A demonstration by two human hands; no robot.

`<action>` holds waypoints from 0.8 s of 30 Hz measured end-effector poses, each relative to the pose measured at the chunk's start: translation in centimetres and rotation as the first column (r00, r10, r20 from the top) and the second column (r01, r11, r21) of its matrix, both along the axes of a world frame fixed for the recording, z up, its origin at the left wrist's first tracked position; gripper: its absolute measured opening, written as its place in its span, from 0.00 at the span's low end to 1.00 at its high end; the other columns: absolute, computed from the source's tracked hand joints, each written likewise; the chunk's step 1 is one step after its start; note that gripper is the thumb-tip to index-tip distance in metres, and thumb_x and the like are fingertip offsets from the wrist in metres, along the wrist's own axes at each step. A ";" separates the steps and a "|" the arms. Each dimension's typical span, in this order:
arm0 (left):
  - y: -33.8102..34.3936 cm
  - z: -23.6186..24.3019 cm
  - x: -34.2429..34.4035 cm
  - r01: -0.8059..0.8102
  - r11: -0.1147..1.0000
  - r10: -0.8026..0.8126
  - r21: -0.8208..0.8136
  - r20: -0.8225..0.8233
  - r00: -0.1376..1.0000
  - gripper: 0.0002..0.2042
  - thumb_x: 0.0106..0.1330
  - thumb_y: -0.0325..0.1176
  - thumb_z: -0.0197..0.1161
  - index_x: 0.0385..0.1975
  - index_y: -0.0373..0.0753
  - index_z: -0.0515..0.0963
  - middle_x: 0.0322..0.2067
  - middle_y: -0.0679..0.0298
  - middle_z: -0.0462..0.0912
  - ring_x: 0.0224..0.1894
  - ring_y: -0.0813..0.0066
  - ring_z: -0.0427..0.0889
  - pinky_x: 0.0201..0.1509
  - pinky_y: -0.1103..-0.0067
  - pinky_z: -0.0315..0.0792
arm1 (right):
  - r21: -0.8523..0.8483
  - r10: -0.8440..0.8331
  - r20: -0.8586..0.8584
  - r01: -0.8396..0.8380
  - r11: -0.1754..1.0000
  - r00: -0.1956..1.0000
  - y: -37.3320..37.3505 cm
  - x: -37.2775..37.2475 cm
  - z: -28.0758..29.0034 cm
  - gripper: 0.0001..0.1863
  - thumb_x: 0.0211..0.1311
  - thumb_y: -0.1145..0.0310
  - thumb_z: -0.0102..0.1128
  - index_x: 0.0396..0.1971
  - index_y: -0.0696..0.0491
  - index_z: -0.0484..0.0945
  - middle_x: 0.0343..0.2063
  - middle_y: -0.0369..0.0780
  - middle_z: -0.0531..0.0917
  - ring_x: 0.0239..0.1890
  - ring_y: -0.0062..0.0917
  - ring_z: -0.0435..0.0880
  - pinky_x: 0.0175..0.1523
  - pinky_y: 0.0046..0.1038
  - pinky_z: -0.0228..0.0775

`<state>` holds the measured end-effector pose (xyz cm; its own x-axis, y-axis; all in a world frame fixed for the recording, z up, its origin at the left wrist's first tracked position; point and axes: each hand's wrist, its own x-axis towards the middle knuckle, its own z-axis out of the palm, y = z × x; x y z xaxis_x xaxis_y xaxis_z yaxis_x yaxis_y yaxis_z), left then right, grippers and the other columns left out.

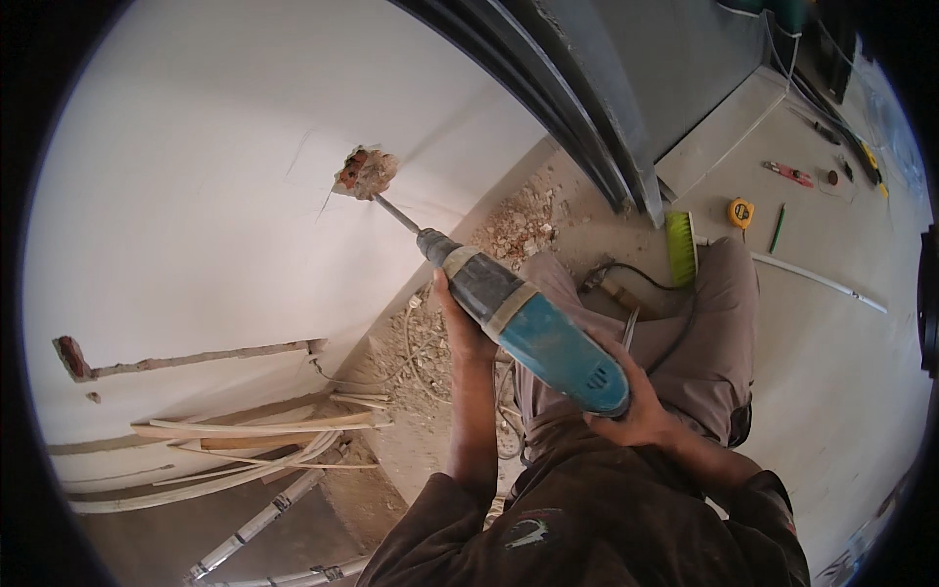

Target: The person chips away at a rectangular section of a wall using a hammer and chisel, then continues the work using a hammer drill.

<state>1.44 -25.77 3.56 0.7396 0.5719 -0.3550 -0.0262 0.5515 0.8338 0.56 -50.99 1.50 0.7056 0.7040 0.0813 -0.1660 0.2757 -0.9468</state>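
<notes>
A teal and black rotary hammer drill (548,342) slants up to the left across my lap. Its long steel bit (396,212) reaches into a rough hole (365,173) of broken plaster and reddish brick in the white wall (215,225). Beneath the dark front part of the tool, my left hand (465,323) is wrapped around it, most fingers hidden. At the rear end, my right hand (631,401) grips the drill's back; the trigger is out of sight.
Rubble (518,225) lies along the wall's foot. Wooden strips (254,430) lie at the lower left, below a chiselled groove (196,359). On the floor at right are a green brush (682,249), a yellow tape measure (740,212), a green pencil (778,229) and a red-handled tool (788,173).
</notes>
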 end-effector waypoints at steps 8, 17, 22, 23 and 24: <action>2.2 -1.1 -0.9 0.030 0.999 -0.029 0.037 -0.029 0.999 0.32 0.64 0.67 0.45 0.46 0.40 0.73 0.36 0.58 0.80 0.37 0.63 0.81 0.40 0.68 0.79 | -0.119 0.074 -0.014 -0.075 0.990 0.997 2.5 -1.3 -1.2 0.53 0.41 0.69 0.73 0.68 0.54 0.52 0.57 0.53 0.72 0.59 0.41 0.74 0.63 0.34 0.63; 3.1 -2.4 -0.8 0.007 0.999 -0.004 0.035 -0.075 0.997 0.34 0.62 0.68 0.46 0.47 0.40 0.72 0.37 0.57 0.79 0.37 0.61 0.81 0.38 0.67 0.79 | -0.082 0.071 -0.071 -0.077 0.994 0.995 3.6 -2.0 -4.2 0.53 0.39 0.69 0.74 0.68 0.53 0.54 0.56 0.52 0.73 0.58 0.41 0.75 0.62 0.33 0.64; 3.5 -3.3 -0.3 0.005 0.998 0.000 0.060 -0.081 0.997 0.34 0.62 0.68 0.46 0.47 0.40 0.72 0.37 0.57 0.79 0.37 0.61 0.81 0.39 0.68 0.78 | -0.048 0.030 -0.016 -0.030 0.998 0.999 4.0 -1.6 -5.7 0.52 0.40 0.69 0.74 0.68 0.54 0.54 0.57 0.52 0.73 0.57 0.39 0.76 0.61 0.33 0.65; 3.7 -3.3 -0.2 0.003 0.997 0.004 0.081 -0.083 0.997 0.34 0.62 0.68 0.46 0.47 0.40 0.72 0.37 0.57 0.79 0.37 0.61 0.81 0.39 0.68 0.78 | -0.040 0.033 -0.027 -0.034 0.999 0.999 4.0 -1.3 -5.7 0.52 0.40 0.69 0.74 0.68 0.54 0.54 0.57 0.52 0.73 0.57 0.39 0.76 0.61 0.33 0.65; 3.8 -3.0 0.2 0.003 0.995 0.005 0.102 -0.083 0.997 0.33 0.62 0.68 0.46 0.47 0.40 0.72 0.37 0.57 0.79 0.37 0.61 0.81 0.39 0.68 0.78 | -0.032 0.036 -0.036 -0.037 0.999 0.999 4.1 -1.0 -5.5 0.52 0.41 0.69 0.74 0.68 0.54 0.53 0.57 0.52 0.73 0.57 0.38 0.76 0.61 0.33 0.65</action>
<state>1.62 -22.01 0.54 0.7094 0.6090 -0.3548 0.0447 0.4636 0.8849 -0.43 -46.90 -4.03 0.6816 0.7310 0.0333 -0.2091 0.2382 -0.9484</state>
